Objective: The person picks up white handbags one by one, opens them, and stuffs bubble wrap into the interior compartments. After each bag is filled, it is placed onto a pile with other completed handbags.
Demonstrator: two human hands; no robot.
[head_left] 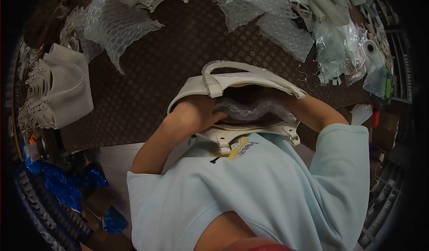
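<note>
Both hands work inside one white handbag (237, 83), which stands open-mouthed against our chest at the near edge of the dark patterned table (178, 50). Our left hand (201, 112) is pushed into the opening, pressing on a wad of bubble wrap (250, 110) that fills the interior. Our right hand (295, 106) is sunk past the wrist at the other end; we cannot tell how its fingers stand. The left fingers appear curled narrow over the wrap, though the bag's rim partly hides them. We judge the stuffing step to be in hand; the next move calls for seating the wrap evenly below the zip. More white bags (62, 88) lie well apart at left, loose bubble wrap sheets (116, 25) beyond.
</note>
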